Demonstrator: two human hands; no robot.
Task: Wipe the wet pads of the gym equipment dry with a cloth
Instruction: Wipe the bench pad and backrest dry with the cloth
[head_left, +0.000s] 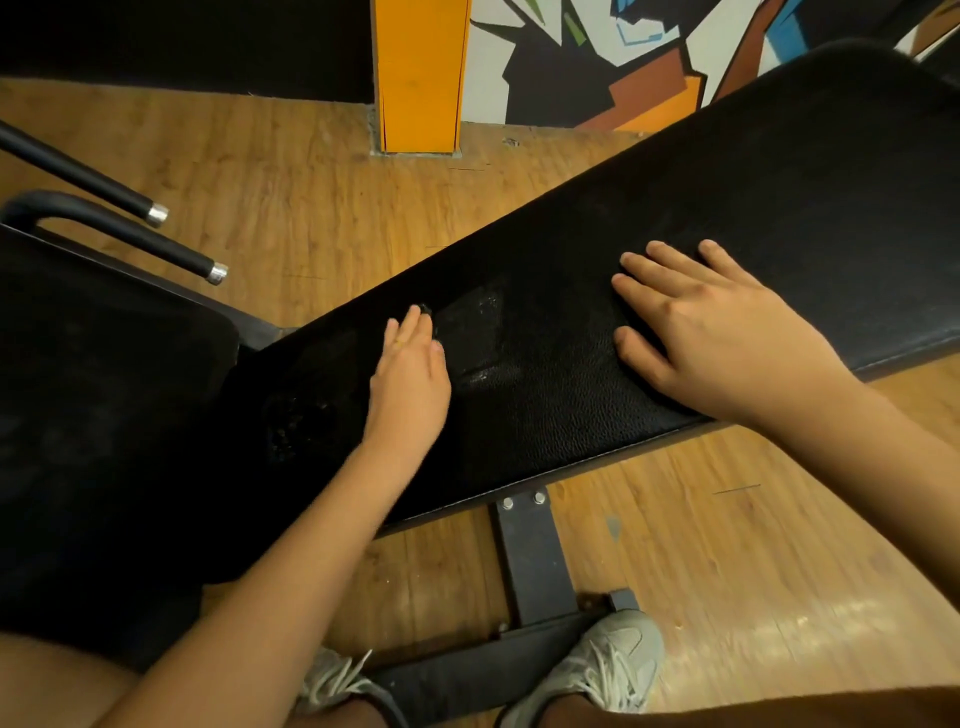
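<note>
Across the middle of my view, from 8 o'clock up to 2 o'clock, lies the long black pad (545, 415) of the gym bench. Both of my hands are on it.

My left hand (410, 379) is near the middle, a little toward 9 o'clock. Its fingers are straight and close together, and they point to 12 o'clock. It lies on the pad and does not curl round anything. A small dark bit (426, 310) shows by its fingertips. I cannot tell what it is, since it is black on black.

My right hand (722, 338) is toward 3 o'clock. It is flat, with its fingers spread wide, and it presses down on the pad.

Between my two hands is a shiny wet patch (475, 332).

At 9 o'clock is another black pad (104, 389). Two black bars (93, 176) with silver tips stick out at 10 o'clock. An orange post (421, 78) stands at 12 o'clock, and a painted wall (597, 62) is at 1 o'clock. Under it all is a wood floor (291, 208). A dark metal leg (530, 561) goes down from the long pad at 6 o'clock. My right shoe (613, 660) and left shoe (332, 680) stand beside it.
</note>
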